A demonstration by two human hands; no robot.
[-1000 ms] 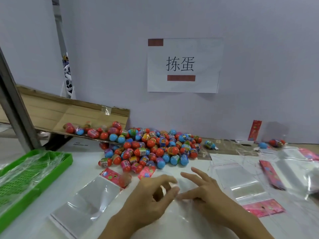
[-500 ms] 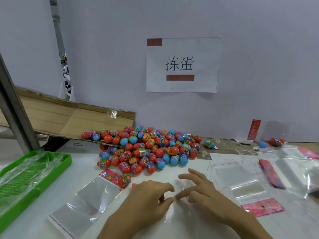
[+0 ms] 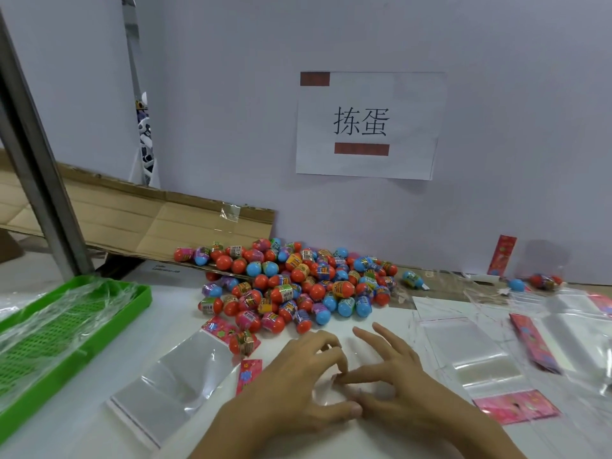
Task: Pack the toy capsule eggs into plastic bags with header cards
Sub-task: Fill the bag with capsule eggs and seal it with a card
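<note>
At tabletop's near edge: left hand (image 3: 291, 385) & right hand (image 3: 394, 379) meeting fingertip to fingertip, pinching clear bag (image 3: 326, 392) lying flat. Egg pile (image 3: 298, 286) toward far edge by wall, apart from hands. Green tray (image 3: 66, 329) at left edge.

Forearms: both were cut off by the bottom edge.
Clear bag (image 3: 331, 389): mostly hidden under the hands; whether the fingers pinched it could not be told.
Green tray (image 3: 99, 329): cut off at the left edge.
Egg labels (image 3: 284, 293): print too small to read.
Cardboard flap (image 3: 139, 223): partly hidden behind the metal post (image 3: 36, 167).
</note>
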